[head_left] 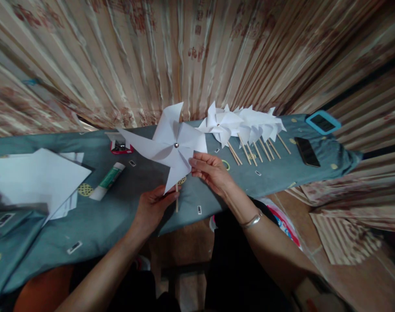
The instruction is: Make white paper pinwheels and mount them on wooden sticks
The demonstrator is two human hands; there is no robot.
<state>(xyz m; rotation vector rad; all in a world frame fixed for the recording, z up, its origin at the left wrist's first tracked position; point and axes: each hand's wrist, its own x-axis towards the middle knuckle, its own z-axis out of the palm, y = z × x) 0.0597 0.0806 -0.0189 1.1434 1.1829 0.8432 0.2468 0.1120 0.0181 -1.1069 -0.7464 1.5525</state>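
Observation:
A white paper pinwheel (166,149) with a shiny round pin at its centre is held up in front of me over the table. My left hand (156,203) is closed around its thin wooden stick (177,199), below the blades. With thumb and fingers, my right hand (208,171) pinches the lower right blade. Beyond it, to the right, several finished-looking white pinwheels (228,125) lie overlapping in a row, their sticks (264,149) pointing toward me.
The cloth-covered table (125,225) carries a stack of white paper (37,173) at left, a green-and-white glue stick (108,181) and a small red box (121,146). A black phone (307,151) and a blue-framed device (323,123) lie at right. Curtains (197,56) hang behind.

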